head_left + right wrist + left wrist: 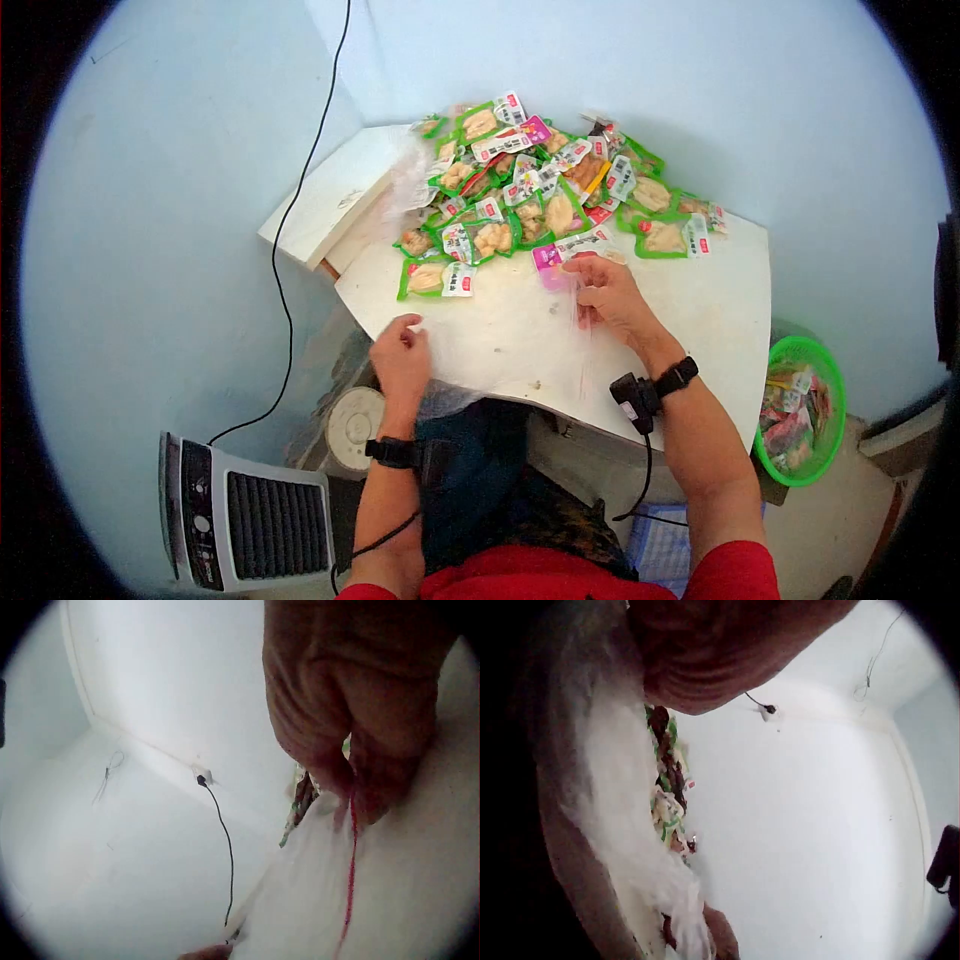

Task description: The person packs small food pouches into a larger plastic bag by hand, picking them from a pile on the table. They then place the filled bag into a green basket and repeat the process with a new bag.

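A clear, thin plastic bag (462, 352) stretches between my two hands over the front of the white table (510, 375). My left hand (402, 360) grips its left side with curled fingers; in the left wrist view the cloudy film (622, 765) hangs beside the palm. On the other side my right hand (612, 300) pinches the bag between thumb and fingers. A thin red line (351, 877) runs down from that pinch in the right wrist view. A purple-and-white food packet (548, 258) lies just beyond the right fingertips.
Several green-edged food packets (493, 238) form a heap at the table's back. A white board (325, 195) adjoins it at left. A green basket (838, 440) with packets stands at right, an air cooler (275, 520) at lower left. A black cable (290, 330) hangs at left.
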The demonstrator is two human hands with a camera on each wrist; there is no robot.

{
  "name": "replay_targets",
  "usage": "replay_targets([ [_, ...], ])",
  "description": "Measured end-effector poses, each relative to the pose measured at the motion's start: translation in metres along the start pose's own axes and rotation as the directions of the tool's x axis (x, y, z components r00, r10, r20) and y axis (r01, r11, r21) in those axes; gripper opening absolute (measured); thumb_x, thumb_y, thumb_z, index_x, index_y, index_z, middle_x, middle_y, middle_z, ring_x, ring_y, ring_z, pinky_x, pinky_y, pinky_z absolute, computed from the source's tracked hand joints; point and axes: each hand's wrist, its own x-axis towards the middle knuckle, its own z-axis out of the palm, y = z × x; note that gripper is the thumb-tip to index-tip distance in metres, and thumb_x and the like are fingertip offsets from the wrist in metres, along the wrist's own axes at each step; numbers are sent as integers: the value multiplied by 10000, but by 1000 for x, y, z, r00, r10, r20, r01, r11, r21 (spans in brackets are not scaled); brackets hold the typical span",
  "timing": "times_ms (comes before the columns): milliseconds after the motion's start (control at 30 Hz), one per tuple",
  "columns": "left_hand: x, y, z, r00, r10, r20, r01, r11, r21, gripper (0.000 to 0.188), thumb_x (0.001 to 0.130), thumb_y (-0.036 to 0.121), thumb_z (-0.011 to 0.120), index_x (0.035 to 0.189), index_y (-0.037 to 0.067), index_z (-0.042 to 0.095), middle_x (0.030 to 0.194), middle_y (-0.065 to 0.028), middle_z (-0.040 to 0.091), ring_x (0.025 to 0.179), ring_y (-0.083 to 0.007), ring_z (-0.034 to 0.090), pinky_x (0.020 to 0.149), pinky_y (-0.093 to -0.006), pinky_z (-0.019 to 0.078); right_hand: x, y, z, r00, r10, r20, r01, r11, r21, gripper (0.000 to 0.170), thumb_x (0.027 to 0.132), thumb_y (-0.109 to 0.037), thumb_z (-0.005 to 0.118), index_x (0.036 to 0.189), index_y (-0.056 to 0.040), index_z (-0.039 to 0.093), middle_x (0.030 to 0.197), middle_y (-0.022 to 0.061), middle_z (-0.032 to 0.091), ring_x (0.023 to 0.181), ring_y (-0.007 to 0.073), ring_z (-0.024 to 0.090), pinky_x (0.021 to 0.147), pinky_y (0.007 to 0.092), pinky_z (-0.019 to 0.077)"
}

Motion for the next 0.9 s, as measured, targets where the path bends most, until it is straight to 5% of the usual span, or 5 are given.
replay_targets([
  [167, 24, -31, -10, 989, -24, -145, 11, 996, -83, 156, 781, 15, 691, 936, 17, 705, 723, -83, 597, 640, -174, 563, 619, -317, 475, 1, 9, 5, 999, 6, 52, -1, 996, -87, 442, 772, 74, 610, 1205, -8, 581, 726, 75, 633, 535, 149, 634, 436, 272, 499],
  [400, 6, 15, 1, 895, 412, -172, -374, 902, 216, 158, 817, 51, 677, 968, 8, 659, 883, -150, 607, 814, -324, 595, 715, -415, 485, -2, 18, 19, 998, -55, -10, 51, 967, -250, 466, 757, 14, 709, 1196, 37, 555, 717, 93, 637, 541, 169, 646, 440, 299, 513],
  [500, -34, 64, 16, 943, 326, 62, -322, 945, -62, 199, 821, 116, 707, 973, 13, 631, 913, -165, 604, 844, -343, 590, 741, -425, 487, -3, 18, 20, 992, -118, -43, 96, 931, -352, 493, 749, -7, 740, 1202, 42, 550, 719, 102, 641, 542, 167, 646, 442, 304, 513],
  [600, -69, 106, 26, 847, 518, 122, -505, 854, -123, 335, 753, 140, 773, 1005, 30, 581, 973, -154, 584, 864, -325, 576, 735, -399, 485, -5, 14, 23, 991, -112, -73, 78, 928, -364, 512, 753, -43, 767, 1210, 36, 550, 727, 111, 643, 526, 163, 637, 443, 304, 508],
  [900, -90, 109, 44, 807, 537, 246, -580, 800, 155, 326, 748, 20, 653, 1062, 21, 562, 1080, -182, 562, 929, -357, 568, 798, -436, 491, -6, 15, 30, 980, -108, -168, 32, 915, -403, 386, 782, -111, 768, 1085, 55, 595, 732, 98, 606, 488, 191, 629, 414, 317, 494],
])
